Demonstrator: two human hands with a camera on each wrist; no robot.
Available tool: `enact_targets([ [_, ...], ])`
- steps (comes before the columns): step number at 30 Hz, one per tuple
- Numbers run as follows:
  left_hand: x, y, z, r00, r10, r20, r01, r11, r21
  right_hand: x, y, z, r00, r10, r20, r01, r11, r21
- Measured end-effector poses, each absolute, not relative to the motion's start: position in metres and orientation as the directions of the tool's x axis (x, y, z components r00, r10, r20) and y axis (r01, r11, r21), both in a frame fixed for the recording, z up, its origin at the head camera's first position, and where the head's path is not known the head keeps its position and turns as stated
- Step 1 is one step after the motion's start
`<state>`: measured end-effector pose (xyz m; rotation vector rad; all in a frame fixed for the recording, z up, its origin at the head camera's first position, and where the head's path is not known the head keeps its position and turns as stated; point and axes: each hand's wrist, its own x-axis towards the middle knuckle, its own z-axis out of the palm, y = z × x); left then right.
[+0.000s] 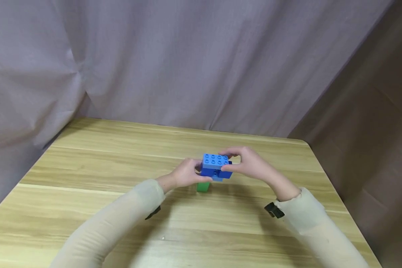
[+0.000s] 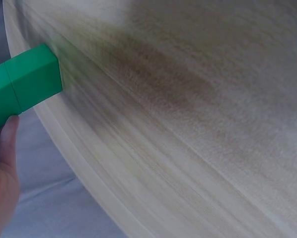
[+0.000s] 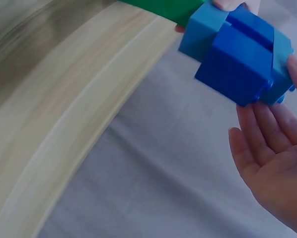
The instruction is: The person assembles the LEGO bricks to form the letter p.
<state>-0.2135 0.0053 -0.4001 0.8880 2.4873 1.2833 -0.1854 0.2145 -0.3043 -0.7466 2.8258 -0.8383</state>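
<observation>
Above the table, both hands hold one assembly of toy building bricks. Its top is a light blue brick (image 1: 216, 160) with studs facing up, and dark blue bricks (image 3: 236, 62) join it underneath. A green brick section (image 1: 203, 187) hangs at the lower end; the left wrist view shows green bricks (image 2: 29, 77) with a seam between them. My left hand (image 1: 186, 173) grips the assembly from its left side, thumb toward me. From the right, my right hand (image 1: 254, 165) pinches the blue end between thumb and fingers. Parts of the lower bricks are hidden by the left hand.
The wood-grain table (image 1: 97, 160) spreads beneath the hands. A grey curtain (image 1: 174, 63) hangs behind its far edge, and darker cloth (image 1: 365, 130) borders the right side. Both forearms wear pale sleeves with dark straps (image 1: 274, 210) at the wrists.
</observation>
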Motion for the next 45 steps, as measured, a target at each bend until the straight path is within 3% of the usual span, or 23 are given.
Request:
enact_targets([
  [16, -0.212, 0.003, -0.400, -0.789, 0.605, 0.108, 0.444, 0.440, 0.780, -0.183, 0.219, -0.310, -0.890, -0.450, 0.070, -0.414, 0.736, -0.536],
  [27, -0.210, 0.005, -0.398, -0.795, 0.601, 0.074, 0.421, 0.460, 0.782, -0.180, 0.221, -0.315, -0.902, -0.427, 0.058, -0.374, 0.710, -0.597],
  [33, -0.213, 0.006, -0.396, -0.770, 0.635, 0.054, 0.428, 0.453, 0.782, -0.180, 0.224, -0.318, -0.898, -0.434, 0.075, -0.387, 0.695, -0.606],
  [40, -0.210, 0.000, -0.410, -0.709, 0.701, -0.078, 0.468, 0.550, 0.692, -0.177, 0.226, -0.328, -0.888, -0.460, 0.009, -0.384, 0.730, -0.565],
  [45, -0.207, -0.002, -0.414, -0.705, 0.705, -0.079, 0.479, 0.556, 0.680, -0.178, 0.229, -0.330, -0.889, -0.456, 0.040, -0.383, 0.692, -0.612],
])
